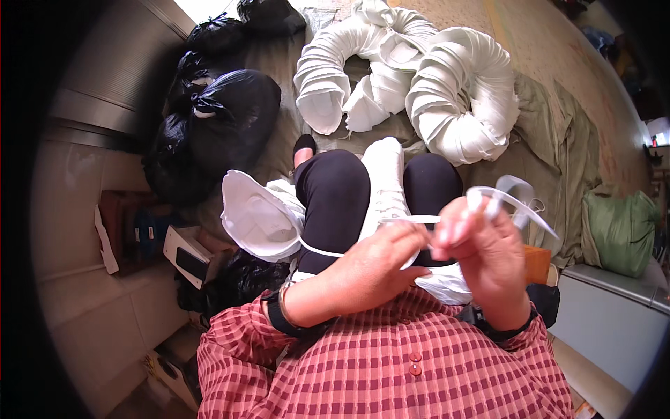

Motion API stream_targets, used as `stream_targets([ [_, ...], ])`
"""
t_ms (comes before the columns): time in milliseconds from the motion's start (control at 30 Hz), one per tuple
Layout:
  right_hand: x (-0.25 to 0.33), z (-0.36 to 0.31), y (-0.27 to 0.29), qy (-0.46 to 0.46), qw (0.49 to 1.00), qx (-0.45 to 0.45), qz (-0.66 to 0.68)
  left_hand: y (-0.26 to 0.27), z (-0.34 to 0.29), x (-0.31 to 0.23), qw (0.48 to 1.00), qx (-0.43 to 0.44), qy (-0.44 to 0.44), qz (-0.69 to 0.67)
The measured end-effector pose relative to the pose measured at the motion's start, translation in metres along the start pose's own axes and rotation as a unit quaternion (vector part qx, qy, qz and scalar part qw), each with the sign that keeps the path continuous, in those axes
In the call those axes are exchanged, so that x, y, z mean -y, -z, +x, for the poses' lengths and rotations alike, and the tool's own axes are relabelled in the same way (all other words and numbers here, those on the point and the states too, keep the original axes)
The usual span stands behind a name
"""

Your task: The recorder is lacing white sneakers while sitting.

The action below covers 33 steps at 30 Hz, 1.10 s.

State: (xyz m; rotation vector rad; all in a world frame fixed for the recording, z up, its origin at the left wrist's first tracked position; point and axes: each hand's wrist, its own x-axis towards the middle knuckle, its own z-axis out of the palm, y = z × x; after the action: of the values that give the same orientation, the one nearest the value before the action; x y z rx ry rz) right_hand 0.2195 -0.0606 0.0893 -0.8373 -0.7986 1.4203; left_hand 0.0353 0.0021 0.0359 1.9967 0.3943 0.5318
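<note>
My left hand [380,265] is closed over my lap, its fingertips pinched near a thin white strap. My right hand [488,255], slightly blurred, grips a white strip [532,213] that arcs out past its fingers to the right. The two hands almost touch. Between my knees lies a long stack of nested white fabric pieces [385,174]. Beside my left thigh rests a cupped white fabric piece [262,216], its hollow side showing. A thin white band [317,250] crosses that thigh toward my left hand. Fingers partly hide where the strips meet.
Curled stacks of nested white fabric pieces [460,94] lie ahead on a greenish cloth [558,140]. Black plastic bags [234,119] pile up at the left. An open box [192,255] stands near my left elbow. A green bag [618,230] sits at the right by a grey cabinet [607,307].
</note>
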Motion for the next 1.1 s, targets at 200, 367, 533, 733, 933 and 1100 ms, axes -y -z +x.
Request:
stream_targets([
  [200, 0.040, -0.016, 0.104, 0.081, 0.950, -0.267, 0.143, 0.032, -0.051, 0.036, 0.899, -0.199, 0.139, -0.365],
  [367, 0.019, -0.073, 0.266, 0.045, 0.881, -0.335, 0.330, 0.116, -0.105, 0.074, 0.714, -0.505, 0.167, -0.456],
  [533, 0.009, -0.049, 0.248, 0.073, 0.942, -0.324, 0.037, 0.169, -0.119, 0.073, 0.704, -0.509, 0.071, -0.490],
  [733, -0.034, -0.011, 0.087, 0.115, 0.803, 0.004, -0.584, 0.108, -0.078, 0.064, 0.840, -0.444, 0.172, -0.260],
  [933, -0.054, -0.009, 0.058, 0.088, 0.694, 0.076, -0.711, 0.019, -0.057, 0.048, 0.976, -0.156, 0.153, 0.016],
  [1100, -0.046, 0.000, 0.049, 0.090, 0.637, 0.117, -0.757, 0.013, -0.037, 0.044, 0.977, -0.094, 0.144, 0.124],
])
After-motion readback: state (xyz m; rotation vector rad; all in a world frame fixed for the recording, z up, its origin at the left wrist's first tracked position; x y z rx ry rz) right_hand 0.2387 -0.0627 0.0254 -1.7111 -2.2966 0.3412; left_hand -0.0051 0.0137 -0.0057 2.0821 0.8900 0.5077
